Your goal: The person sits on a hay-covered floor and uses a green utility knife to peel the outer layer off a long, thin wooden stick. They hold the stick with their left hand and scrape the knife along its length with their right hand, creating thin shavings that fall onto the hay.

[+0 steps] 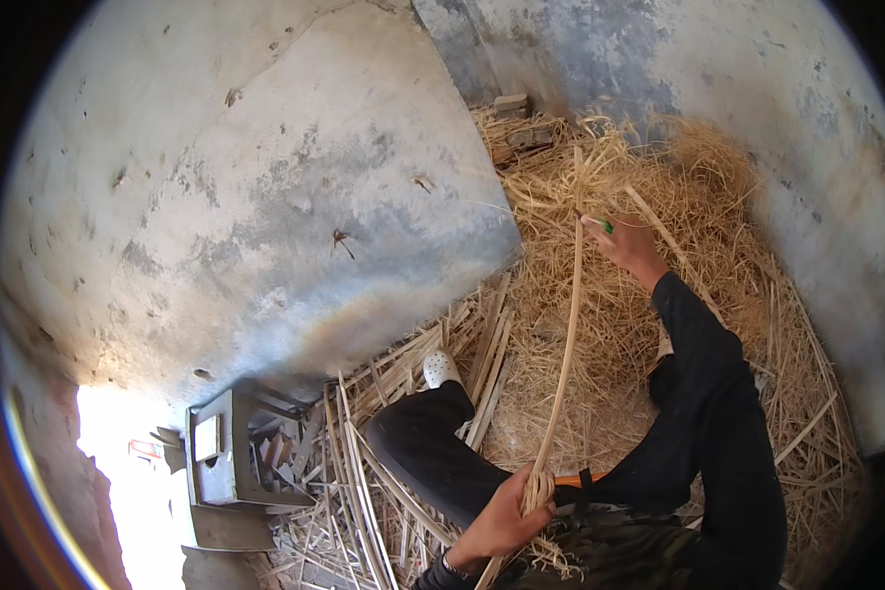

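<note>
A long, pale split-bamboo strip runs from my lap up to the straw pile at the far side. Near its close end my left hand is closed around it, with curled shavings bunched in the grip. Toward its far end, my right hand is closed on a small green-handled tool, held against or right beside the strip. The tool's working end is too small to make out. An orange bar with a black band lies across my lap, just right of my left hand.
A heap of straw-like shavings fills the far corner by the stained walls. Long split strips lie on the floor to the left. A worn box-like stand is near the bright doorway. Bricks sit at the back.
</note>
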A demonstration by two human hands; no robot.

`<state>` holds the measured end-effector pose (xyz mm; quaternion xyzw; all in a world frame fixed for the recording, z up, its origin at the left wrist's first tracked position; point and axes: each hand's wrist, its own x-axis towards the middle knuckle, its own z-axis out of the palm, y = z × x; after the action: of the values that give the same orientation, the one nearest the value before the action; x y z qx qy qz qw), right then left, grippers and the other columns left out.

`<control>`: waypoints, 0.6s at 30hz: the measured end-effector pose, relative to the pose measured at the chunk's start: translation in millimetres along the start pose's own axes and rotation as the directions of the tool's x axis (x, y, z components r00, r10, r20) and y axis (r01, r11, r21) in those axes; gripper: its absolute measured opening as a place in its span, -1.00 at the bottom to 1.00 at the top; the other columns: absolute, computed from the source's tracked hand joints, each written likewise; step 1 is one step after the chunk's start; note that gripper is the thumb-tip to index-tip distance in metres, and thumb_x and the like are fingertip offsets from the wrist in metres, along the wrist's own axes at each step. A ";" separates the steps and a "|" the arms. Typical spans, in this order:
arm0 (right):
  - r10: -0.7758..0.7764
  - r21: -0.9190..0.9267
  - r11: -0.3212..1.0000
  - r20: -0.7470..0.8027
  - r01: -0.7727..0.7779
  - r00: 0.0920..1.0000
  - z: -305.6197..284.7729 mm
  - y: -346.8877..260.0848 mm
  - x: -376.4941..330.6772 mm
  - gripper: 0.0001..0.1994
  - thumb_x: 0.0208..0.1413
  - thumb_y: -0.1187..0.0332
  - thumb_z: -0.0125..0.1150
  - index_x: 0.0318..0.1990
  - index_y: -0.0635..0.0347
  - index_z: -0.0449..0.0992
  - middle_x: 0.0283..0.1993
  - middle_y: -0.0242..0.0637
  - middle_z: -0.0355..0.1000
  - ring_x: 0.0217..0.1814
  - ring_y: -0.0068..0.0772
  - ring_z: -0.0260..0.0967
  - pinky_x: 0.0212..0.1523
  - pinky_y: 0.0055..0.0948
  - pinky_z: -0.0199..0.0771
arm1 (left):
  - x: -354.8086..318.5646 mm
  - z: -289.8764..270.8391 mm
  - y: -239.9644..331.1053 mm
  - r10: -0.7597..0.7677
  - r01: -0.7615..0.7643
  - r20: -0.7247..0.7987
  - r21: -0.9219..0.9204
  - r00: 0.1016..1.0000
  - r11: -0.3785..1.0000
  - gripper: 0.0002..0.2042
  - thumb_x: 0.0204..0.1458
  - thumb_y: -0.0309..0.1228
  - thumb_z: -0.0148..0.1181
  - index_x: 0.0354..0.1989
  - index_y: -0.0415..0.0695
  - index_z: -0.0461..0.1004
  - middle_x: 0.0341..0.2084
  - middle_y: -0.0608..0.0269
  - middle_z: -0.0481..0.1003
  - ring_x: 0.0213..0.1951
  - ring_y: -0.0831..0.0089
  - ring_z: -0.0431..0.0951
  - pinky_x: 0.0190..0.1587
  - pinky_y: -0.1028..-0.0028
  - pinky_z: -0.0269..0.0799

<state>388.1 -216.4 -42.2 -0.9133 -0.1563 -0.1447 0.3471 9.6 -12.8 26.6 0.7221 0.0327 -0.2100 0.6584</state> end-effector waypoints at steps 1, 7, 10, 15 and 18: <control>-0.008 -0.014 1.000 0.026 0.009 1.000 -5.4 -0.6 6.2 -0.23 0.05 -0.49 -0.19 -0.83 0.03 0.12 -0.83 -0.54 -0.08 -0.80 -0.59 -0.17 -0.78 -0.36 -0.15 | -3.7 0.0 -4.2 -0.012 0.012 -0.014 -0.033 1.000 0.999 -0.76 0.01 -0.50 0.13 -0.15 -0.20 0.28 -0.44 0.36 0.28 -0.35 0.61 0.30 -0.26 0.55 0.28; 0.048 0.081 0.994 0.216 -0.067 0.975 -27.5 3.3 -3.9 -0.22 0.06 -0.45 -0.12 -0.83 0.09 0.14 -0.82 -0.49 -0.10 -0.78 -0.54 -0.24 -0.74 -0.35 -0.13 | 17.3 -7.3 -29.1 -0.084 0.094 0.044 -0.568 0.996 0.818 -0.70 -0.14 -0.65 0.01 -0.17 -0.16 0.25 -0.56 0.40 0.22 -0.59 0.61 0.25 -0.53 0.56 0.19; -0.291 0.180 0.952 0.300 0.246 0.908 0.4 -72.9 -73.2 -0.25 -0.02 -0.46 -0.02 -0.80 0.10 0.32 -0.84 -0.43 0.08 -0.82 -0.45 0.05 -0.75 -0.34 0.03 | 37.7 -21.6 -23.0 -0.023 0.065 0.062 -0.872 0.998 0.484 -0.75 -0.20 -0.65 -0.07 -0.29 -0.12 0.19 -0.61 0.39 0.15 -0.65 0.59 0.13 -0.58 0.52 0.07; -0.444 0.036 0.887 0.346 0.461 0.827 9.8 -98.5 -132.0 -0.25 -0.08 -0.52 -0.07 -0.76 0.05 0.41 -0.85 -0.37 0.17 -0.84 -0.38 0.17 -0.75 -0.34 0.11 | 52.0 -27.0 -7.9 0.045 0.058 0.079 -0.932 0.996 0.358 -0.80 -0.17 -0.59 -0.08 -0.33 -0.11 0.16 -0.65 0.40 0.13 -0.69 0.63 0.08 -0.63 0.60 0.00; -0.297 0.041 0.953 0.291 0.299 0.909 16.7 -79.5 -94.0 -0.25 -0.08 -0.53 -0.07 -0.78 0.03 0.38 -0.86 -0.37 0.12 -0.84 -0.39 0.15 -0.76 -0.34 0.09 | 48.9 -23.2 -1.6 0.007 0.049 0.056 -0.926 0.998 0.375 -0.80 -0.17 -0.59 -0.08 -0.33 -0.11 0.16 -0.65 0.39 0.13 -0.69 0.63 0.08 -0.63 0.60 0.00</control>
<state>274.5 -166.0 -42.4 -0.8907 -0.3433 -0.0591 0.2919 59.7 -1.4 9.2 0.2249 0.1372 -0.1824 0.9473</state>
